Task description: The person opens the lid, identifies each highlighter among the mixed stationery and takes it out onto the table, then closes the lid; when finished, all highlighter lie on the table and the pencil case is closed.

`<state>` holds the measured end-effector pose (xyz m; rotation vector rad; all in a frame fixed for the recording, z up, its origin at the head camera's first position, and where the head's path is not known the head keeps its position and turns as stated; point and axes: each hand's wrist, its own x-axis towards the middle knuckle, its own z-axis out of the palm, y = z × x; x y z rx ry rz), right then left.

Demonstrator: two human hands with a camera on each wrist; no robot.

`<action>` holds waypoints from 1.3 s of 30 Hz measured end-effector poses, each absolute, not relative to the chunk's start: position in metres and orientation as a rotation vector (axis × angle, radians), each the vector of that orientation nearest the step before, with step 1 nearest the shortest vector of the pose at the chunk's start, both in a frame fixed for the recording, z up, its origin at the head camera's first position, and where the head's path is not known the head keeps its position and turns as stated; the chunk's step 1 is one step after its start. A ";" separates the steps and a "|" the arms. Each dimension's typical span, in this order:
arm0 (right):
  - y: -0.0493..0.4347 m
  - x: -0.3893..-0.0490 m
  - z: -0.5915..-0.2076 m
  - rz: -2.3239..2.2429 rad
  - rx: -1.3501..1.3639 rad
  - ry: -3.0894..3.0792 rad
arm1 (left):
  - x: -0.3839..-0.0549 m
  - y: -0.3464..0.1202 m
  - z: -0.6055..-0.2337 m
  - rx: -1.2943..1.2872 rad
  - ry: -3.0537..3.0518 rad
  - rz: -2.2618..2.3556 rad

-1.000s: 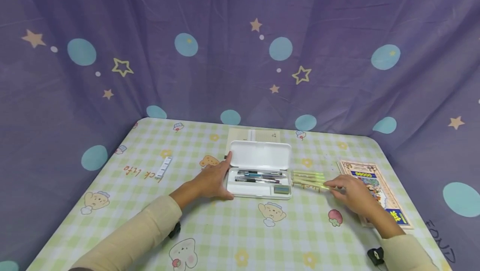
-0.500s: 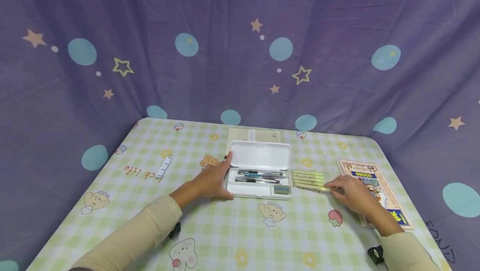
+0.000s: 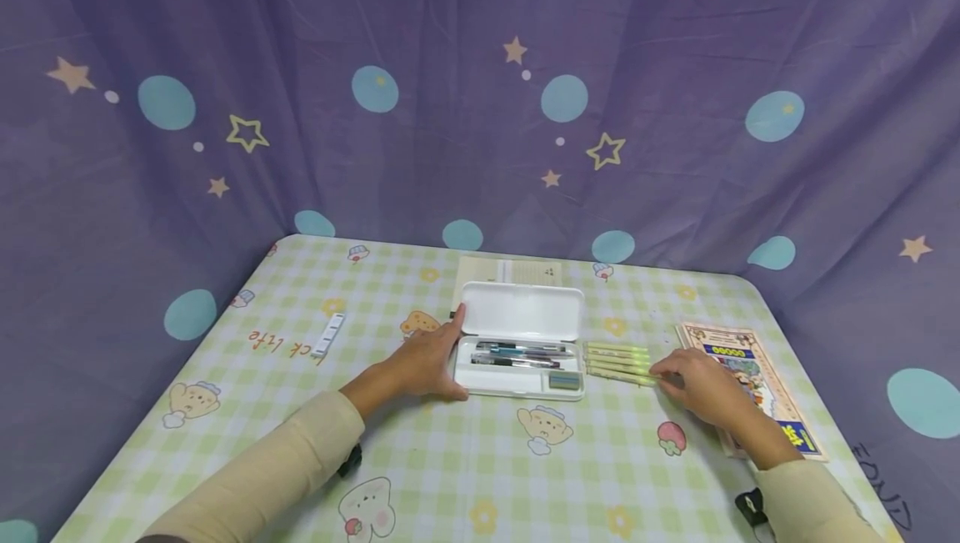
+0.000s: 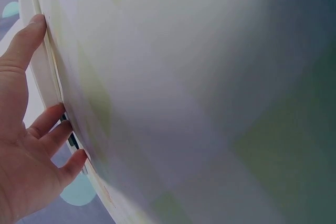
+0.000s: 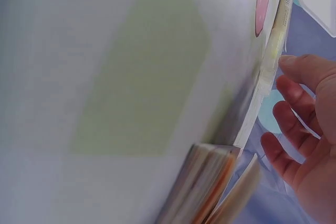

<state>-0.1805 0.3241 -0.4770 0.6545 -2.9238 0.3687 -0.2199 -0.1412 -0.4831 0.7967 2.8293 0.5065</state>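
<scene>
While left hand rests open against pencil case, right hand open, fingertips touching pens.

an open white pencil case lies flat with pens and an eraser inside; four pale yellow-green pens lie in a row just beside it.

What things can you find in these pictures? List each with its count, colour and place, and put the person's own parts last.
pencil case: one, white, open, table centre.
pens: several, dark, inside the case.
eraser: one, blue-grey, case's front right compartment.
highlighters: four, pale yellow-green, right of the case.
booklets: small stack, colourful cover, far right.
paper sheet: one, cream, behind the case.
small box: one, white, left.
tablecloth: green check.
backdrop: purple, stars and dots.
left hand: rests against the case's left end.
right hand: fingertips touch the nearest highlighter.
</scene>
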 end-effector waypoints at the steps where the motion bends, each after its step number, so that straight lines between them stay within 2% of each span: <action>1: 0.324 -0.180 -0.477 0.366 0.650 -2.925 | -0.220 -0.141 -0.483 0.796 2.831 0.502; 8: 0.324 -0.181 -0.472 0.402 0.717 -2.843 | -0.220 -0.141 -0.483 0.794 2.833 0.503; 18: 0.306 -0.195 -0.445 0.462 0.732 -2.759 | -0.220 -0.141 -0.483 0.780 2.829 0.503; 29: 0.274 -0.223 -0.427 0.556 0.761 -2.806 | -0.218 -0.139 -0.480 0.776 2.826 0.517; 39: 0.249 -0.249 -0.429 0.622 0.757 -2.840 | -0.218 -0.139 -0.481 0.772 2.828 0.521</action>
